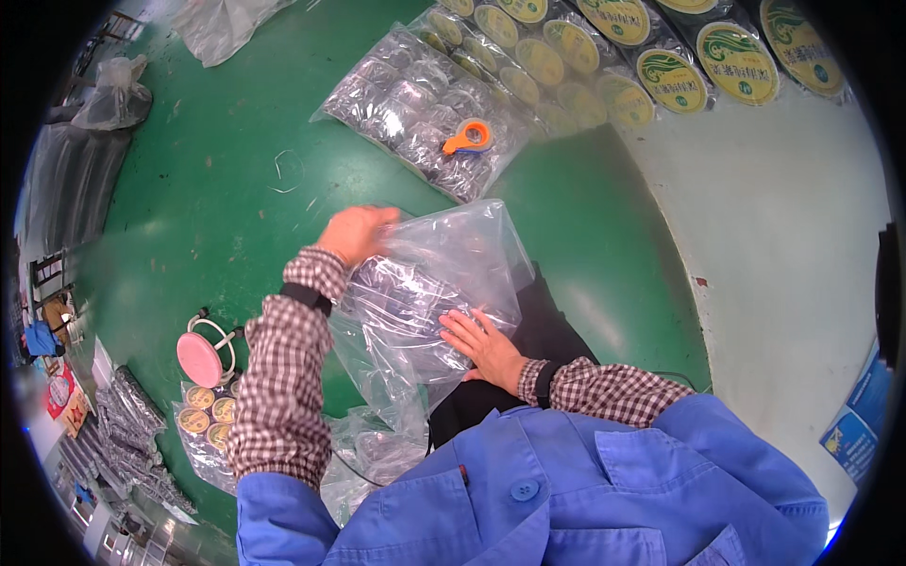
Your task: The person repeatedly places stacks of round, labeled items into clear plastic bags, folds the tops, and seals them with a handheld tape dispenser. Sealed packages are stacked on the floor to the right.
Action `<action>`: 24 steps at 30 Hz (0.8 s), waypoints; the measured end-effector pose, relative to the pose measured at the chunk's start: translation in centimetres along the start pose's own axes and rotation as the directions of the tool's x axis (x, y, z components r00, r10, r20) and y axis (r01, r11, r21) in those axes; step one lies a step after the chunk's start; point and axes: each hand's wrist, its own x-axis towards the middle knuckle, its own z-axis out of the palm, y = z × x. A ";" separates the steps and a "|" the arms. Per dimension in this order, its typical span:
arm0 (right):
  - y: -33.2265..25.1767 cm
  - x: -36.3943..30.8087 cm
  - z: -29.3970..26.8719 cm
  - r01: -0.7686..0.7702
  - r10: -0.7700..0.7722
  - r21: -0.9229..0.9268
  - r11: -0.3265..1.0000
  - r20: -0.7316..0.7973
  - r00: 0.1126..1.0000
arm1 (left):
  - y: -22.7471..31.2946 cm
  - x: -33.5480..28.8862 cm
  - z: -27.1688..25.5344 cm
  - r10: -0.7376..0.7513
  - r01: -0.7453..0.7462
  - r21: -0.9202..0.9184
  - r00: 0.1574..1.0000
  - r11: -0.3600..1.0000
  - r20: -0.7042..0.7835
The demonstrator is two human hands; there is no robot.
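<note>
A large clear plastic bag [453, 247] lies across my lap, with dark shiny wrapped items [401, 292] inside it. My left hand [360, 234] is closed at the bag's far left edge, its fingers curled and slightly blurred. Spread flat on the bag's right side, my right hand [486, 347] presses on the plastic over the contents. Just beyond the bag, a filled clear pack [401, 104] of dark round items rests on the green floor. On top of that pack sits an orange tape dispenser [469, 138].
Rows of packs with yellow round labels [679, 80] stand at the far right. A small pink-topped stool [200, 359] is at the left, near a pack with yellow lids [196, 422]. More clear plastic [373, 453] lies by my left side. Bagged goods [80, 179] line the far left.
</note>
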 end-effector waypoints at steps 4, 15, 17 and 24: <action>0.9 -1.0 -0.3 0.007 -0.007 0.037 0.999 0.011 1.000 | 8.8 -4.4 -0.1 0.254 -0.228 -0.406 0.967 0.885 0.012; 3.9 6.6 -6.4 0.436 -0.431 0.212 0.875 -0.068 0.900 | 18.6 -20.4 9.1 -0.410 0.397 -0.099 0.883 0.912 -0.227; 3.0 6.1 -6.1 0.403 -0.408 0.183 0.897 -0.008 0.913 | 21.2 -22.6 10.4 -0.551 0.535 -0.138 0.786 0.833 -0.278; 4.4 7.7 -2.6 0.328 -0.334 0.393 0.859 -0.056 0.941 | 23.6 -15.9 14.4 -0.329 0.174 -0.387 0.864 0.905 -0.380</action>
